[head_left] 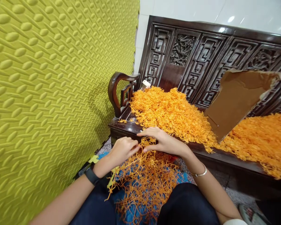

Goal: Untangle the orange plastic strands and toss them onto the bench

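Left hand (125, 147) pinches orange strands (145, 142) | right hand (163, 141) curved open beside them (bangle (201, 171) on wrist) | both before carved settee (170, 76)

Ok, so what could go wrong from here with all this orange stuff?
The orange strands below the hands lie tangled, so tugging one could drag or snap others. The orange heap spreads to the front edge of the wooden bench, so a bump from the right hand might knock pieces off. The cardboard stands tilted among the orange pieces and could topple if nudged.
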`<state>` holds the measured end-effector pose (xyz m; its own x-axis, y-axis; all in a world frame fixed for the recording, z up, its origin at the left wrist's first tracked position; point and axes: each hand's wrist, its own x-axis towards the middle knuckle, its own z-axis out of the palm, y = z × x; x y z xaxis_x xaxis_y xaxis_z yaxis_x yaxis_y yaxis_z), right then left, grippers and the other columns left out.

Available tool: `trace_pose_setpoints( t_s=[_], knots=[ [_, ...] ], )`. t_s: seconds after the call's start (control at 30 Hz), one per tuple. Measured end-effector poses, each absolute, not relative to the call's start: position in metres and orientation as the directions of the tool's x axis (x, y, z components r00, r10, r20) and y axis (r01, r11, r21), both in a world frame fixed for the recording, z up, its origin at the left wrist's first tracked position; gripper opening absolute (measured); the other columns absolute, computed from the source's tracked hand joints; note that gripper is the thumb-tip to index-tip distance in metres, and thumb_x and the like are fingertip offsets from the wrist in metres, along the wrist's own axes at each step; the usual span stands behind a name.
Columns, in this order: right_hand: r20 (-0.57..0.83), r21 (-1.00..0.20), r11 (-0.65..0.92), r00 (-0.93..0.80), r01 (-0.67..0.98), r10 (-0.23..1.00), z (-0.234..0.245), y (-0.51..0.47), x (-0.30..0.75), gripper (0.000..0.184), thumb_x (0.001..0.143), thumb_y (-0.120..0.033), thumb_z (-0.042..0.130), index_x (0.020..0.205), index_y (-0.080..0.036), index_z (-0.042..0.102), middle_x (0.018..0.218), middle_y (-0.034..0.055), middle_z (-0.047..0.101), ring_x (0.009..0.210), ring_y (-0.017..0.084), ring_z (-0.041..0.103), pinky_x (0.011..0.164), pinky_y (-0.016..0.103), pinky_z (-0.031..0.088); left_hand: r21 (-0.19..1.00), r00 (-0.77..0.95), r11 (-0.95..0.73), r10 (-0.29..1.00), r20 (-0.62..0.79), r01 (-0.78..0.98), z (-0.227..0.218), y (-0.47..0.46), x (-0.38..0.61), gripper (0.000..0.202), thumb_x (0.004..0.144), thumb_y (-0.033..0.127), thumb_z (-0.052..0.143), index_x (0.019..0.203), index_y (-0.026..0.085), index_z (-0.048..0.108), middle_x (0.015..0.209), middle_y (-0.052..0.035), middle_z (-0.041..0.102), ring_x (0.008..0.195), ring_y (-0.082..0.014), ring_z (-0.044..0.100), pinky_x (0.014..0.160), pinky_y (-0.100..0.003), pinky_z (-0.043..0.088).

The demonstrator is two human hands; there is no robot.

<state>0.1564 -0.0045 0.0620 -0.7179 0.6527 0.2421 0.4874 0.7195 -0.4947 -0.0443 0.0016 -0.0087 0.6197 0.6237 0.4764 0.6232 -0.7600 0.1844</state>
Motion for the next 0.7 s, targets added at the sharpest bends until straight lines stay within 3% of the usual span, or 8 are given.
trace_pose_setpoints(
  t_s=[0.1,0.17,0.27,0.37,0.57,0.7],
  knots=[
    [0.224,-0.453,0.73,-0.727,0.511,0.649,0.058,-0.001,0.154,0.012,0.081,-0.03,0.067,0.088,-0.022,0.07,0.088,0.0025,0.069,0.088,0.017,0.06,0.088,0.037,0.038,0.246,0.631,-0.773,0.624,0.461,0.585,-0.008,0.0,-0.043,0.028,0.09,0.028,0.048,0.071,0.016,0.065,0.063,-0.0031,0.064,0.058,-0.0144,0.057,0.056,-0.023,0.037],
    [0.302,-0.55,0.678,-0.64,0.489,0.706,0.055,0.003,0.156,0.016,0.082,-0.032,0.063,0.073,-0.021,0.068,0.074,0.0007,0.067,0.076,0.015,0.058,0.08,0.034,0.04,0.311,0.63,-0.767,0.64,0.439,0.562,-0.007,-0.001,-0.042,0.03,0.089,0.029,0.049,0.067,0.016,0.064,0.058,-0.0006,0.06,0.055,-0.0127,0.054,0.054,-0.023,0.035],
    [0.435,-0.775,0.526,-0.308,0.35,0.846,0.053,0.01,0.161,0.021,0.077,-0.036,0.065,0.065,-0.02,0.065,0.067,0.0007,0.064,0.066,0.013,0.055,0.068,0.03,0.042,0.436,0.611,-0.727,0.685,0.397,0.531,-0.005,-0.004,-0.04,0.033,0.089,0.028,0.048,0.061,0.015,0.06,0.053,0.0022,0.053,0.05,-0.0099,0.047,0.052,-0.022,0.03],
    [0.445,-0.885,0.436,0.021,0.162,0.896,0.053,0.014,0.166,0.02,0.069,-0.038,0.068,0.062,-0.019,0.062,0.065,0.0012,0.061,0.063,0.014,0.053,0.063,0.029,0.042,0.592,0.562,-0.668,0.728,0.392,0.451,0.0,-0.009,-0.038,0.035,0.09,0.028,0.046,0.06,0.015,0.057,0.051,0.0048,0.046,0.048,-0.0073,0.038,0.05,-0.021,0.028],
    [0.46,-0.888,0.459,0.156,0.044,0.874,0.063,0.008,0.162,0.024,0.071,-0.042,0.064,0.066,-0.02,0.057,0.075,0.0055,0.061,0.067,0.016,0.053,0.064,0.031,0.044,0.716,0.505,-0.616,0.755,0.418,0.328,0.016,-0.021,-0.028,0.038,0.091,0.033,0.045,0.057,0.015,0.049,0.053,0.0057,0.034,0.05,-0.0073,0.03,0.05,-0.022,0.023],
    [0.549,-0.825,0.565,0.223,-0.009,0.805,0.076,0.01,0.165,0.018,0.076,-0.035,0.064,0.067,-0.021,0.058,0.076,0.005,0.059,0.072,0.016,0.053,0.069,0.031,0.044,0.738,0.492,-0.621,0.745,0.45,0.266,0.015,-0.025,-0.017,0.038,0.091,0.031,0.045,0.055,0.016,0.041,0.054,0.0062,0.029,0.05,-0.0074,0.027,0.05,-0.023,0.022]
  ],
)
